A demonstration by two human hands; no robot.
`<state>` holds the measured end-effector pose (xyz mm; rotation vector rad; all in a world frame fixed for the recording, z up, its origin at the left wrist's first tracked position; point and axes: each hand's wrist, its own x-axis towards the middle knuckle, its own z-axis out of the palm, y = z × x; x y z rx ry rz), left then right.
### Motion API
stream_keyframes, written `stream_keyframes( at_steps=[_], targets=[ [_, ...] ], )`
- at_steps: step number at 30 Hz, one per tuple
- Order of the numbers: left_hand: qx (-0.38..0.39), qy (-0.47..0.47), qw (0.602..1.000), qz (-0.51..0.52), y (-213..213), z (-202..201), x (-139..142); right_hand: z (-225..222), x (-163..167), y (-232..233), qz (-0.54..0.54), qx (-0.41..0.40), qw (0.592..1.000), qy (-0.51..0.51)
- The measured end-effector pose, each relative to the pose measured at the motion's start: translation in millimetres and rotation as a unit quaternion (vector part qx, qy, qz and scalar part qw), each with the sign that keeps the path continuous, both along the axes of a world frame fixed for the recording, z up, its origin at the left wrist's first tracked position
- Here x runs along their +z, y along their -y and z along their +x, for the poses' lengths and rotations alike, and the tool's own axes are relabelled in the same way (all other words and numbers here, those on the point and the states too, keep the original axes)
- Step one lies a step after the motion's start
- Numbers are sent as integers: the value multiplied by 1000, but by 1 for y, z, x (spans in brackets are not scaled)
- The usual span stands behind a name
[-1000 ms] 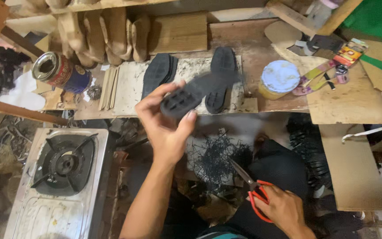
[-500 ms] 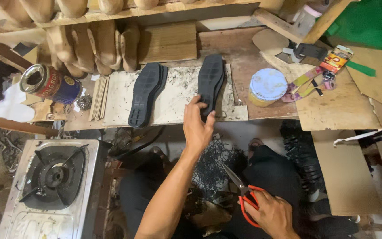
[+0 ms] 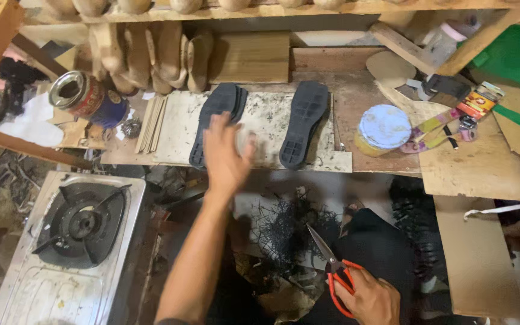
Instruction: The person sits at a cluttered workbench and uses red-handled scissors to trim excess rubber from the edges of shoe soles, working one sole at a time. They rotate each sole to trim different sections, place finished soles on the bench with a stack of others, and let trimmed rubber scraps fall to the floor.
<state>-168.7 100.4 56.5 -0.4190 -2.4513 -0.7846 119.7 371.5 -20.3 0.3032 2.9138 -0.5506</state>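
Head view: left hand [image 3: 224, 157] open, blurred, empty, over bench [image 3: 482, 168] near black soles [image 3: 216, 120] at 12 o'clock; right hand [image 3: 371, 298] gripping orange scissors [image 3: 332, 268] at 5 o'clock — blades likely to nick a leg.

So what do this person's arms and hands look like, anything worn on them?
Both are bare. The left hand and its forearm show no glove, sleeve, watch or ring, though the hand is motion-blurred. The right hand is gloveless too; its arm is mostly out of frame.
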Motion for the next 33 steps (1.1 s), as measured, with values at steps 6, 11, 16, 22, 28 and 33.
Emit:
stream_keyframes(
  at_steps=[6, 11, 16, 22, 28, 33],
  targets=[
    [135, 229, 950, -162, 74, -24, 1, 6, -11, 6, 32, 19, 995, -91],
    [93, 262, 944, 175, 92, -11, 18, 8, -13, 9, 36, 3, 999, -35],
    [-147, 385, 695, 589, 88, 61, 17, 2, -4, 17, 52, 6, 998, -46],
    [-305, 484, 589, 572, 51, 145, -33, 1, 8, 27, -90, -68, 990, 83],
    [-222, 405, 544, 701, 43, 173, -47, 10, 21, 50, -303, -156, 924, 176],
    [-218, 375, 549, 714, 51, 182, -47, 12, 55, 66, -322, -87, 922, 195]
  ],
)
